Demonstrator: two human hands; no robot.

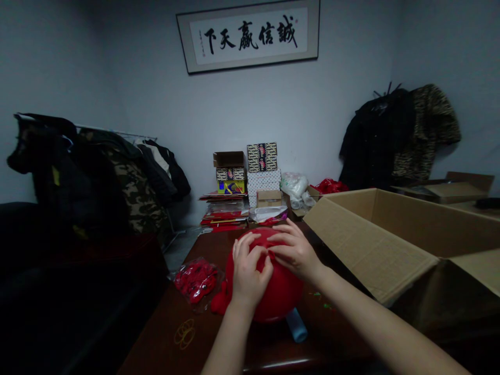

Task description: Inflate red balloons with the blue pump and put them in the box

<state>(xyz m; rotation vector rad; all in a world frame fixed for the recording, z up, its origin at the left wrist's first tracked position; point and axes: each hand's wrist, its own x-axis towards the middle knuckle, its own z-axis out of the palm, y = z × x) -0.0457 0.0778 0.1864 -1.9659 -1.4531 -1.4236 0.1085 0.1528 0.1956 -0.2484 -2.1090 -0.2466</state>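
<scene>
A red inflated balloon rests over the dark wooden table, held between both hands. My left hand curls against its near top, fingers bent and pinching at the balloon's neck. My right hand lies over the top from the right, its fingers pressed together at the same spot. A light blue tube pokes out beneath the balloon.
A clear bag of red balloons lies left of the balloon, yellow rubber bands nearer me. A large open cardboard box fills the right. Stacked boxes and red papers stand at the table's far end. Clothes hang on both sides.
</scene>
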